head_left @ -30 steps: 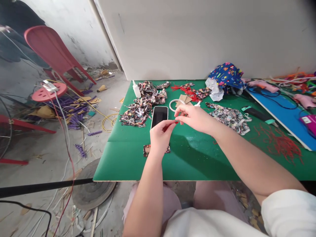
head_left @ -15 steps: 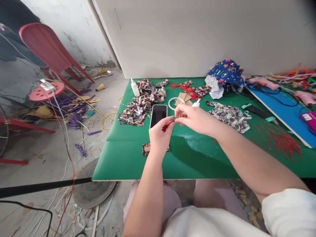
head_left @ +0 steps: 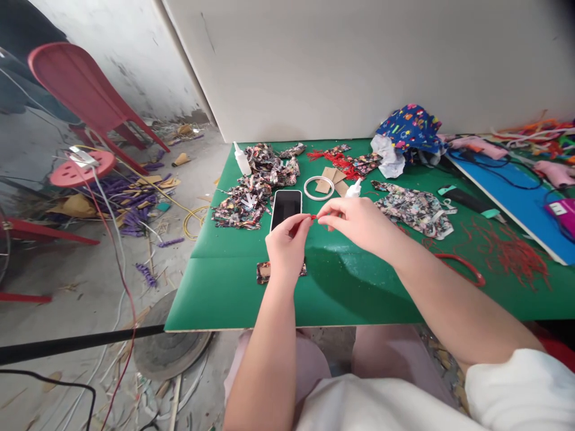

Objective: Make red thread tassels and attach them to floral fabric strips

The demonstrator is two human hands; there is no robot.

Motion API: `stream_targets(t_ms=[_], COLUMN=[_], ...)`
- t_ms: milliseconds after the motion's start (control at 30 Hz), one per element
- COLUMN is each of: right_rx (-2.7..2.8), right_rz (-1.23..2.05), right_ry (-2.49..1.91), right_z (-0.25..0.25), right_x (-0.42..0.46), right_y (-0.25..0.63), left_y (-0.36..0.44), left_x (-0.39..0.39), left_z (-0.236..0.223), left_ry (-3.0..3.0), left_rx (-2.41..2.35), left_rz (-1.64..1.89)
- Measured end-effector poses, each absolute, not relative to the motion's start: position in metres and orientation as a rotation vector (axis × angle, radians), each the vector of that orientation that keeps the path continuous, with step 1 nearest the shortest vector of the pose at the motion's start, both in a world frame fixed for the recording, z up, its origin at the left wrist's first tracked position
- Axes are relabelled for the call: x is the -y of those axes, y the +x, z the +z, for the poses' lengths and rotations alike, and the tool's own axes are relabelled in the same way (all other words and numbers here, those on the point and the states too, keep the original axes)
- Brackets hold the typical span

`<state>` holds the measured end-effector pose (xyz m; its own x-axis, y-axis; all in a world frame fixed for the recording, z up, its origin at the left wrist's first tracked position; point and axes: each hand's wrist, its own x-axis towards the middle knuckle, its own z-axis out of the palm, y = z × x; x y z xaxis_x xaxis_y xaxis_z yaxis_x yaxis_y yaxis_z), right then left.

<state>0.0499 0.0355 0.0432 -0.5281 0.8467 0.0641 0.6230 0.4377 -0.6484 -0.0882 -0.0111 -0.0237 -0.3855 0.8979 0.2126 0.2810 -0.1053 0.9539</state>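
Note:
My left hand (head_left: 286, 244) and my right hand (head_left: 362, 222) meet above the middle of the green table. A small piece of red string (head_left: 314, 217) shows between their fingertips. Each hand pinches it with thumb and forefinger; how much more lies inside the left hand is hidden. Just beyond the left hand is a phone (head_left: 287, 203) with a dark screen, partly covered by that hand. Behind my left wrist lies a flat patterned-cloth piece with a brown card face (head_left: 263, 272). A white ring (head_left: 306, 190) and a white-tipped bottle (head_left: 354, 190) are beyond the right hand.
Patterned cloth scraps (head_left: 238, 206) and an upright bottle (head_left: 242, 160) occupy the table's left. Rightward are floral cloth (head_left: 417, 206), a black-and-teal cutter (head_left: 469, 201), red strings (head_left: 521, 257), a blue board (head_left: 516, 209) and a curved red handle (head_left: 477, 276), partly behind my forearm.
My fingertips have drawn slightly apart, exposing the red string between them. A curved red handle now shows beside my right forearm. The view has shifted slightly.

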Motion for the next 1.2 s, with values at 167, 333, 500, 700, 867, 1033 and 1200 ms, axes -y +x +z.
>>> stream_targets(t_ms=[167, 333, 500, 700, 867, 1033, 1200], right_rx=[2.210, 1.996, 1.781, 1.630, 1.619, 1.623, 1.638], right_rz=[0.769, 0.838, 1.087, 1.211, 1.187, 1.157, 1.274], right_ry=[-1.287, -1.275, -1.284, -1.210, -1.150, -1.098, -1.019], right_z=[0.030, 0.015, 0.003, -0.011, -0.013, -0.008, 0.001], right_x=[-0.022, -0.012, -0.009, -0.014, -0.016, -0.015, -0.013], right_y=[0.048, 0.047, 0.048, 0.047, 0.047, 0.051, 0.060], left_y=[-0.084, -0.083, -0.081, -0.078, -0.074, -0.074, -0.076], left_x=[0.009, 0.010, 0.013, 0.014, 0.010, 0.010, 0.016], left_z=[-0.025, -0.024, -0.021, -0.019, -0.020, -0.017, -0.011], left_ry=[1.168, 1.391, 1.864, 1.573, 1.064, 0.843, 0.862], left_rx=[-1.537, -1.667, -1.845, -1.742, -1.375, -1.070, -0.992], left_rz=[1.559, 1.505, 1.475, 1.493, 1.573, 1.497, 1.380])
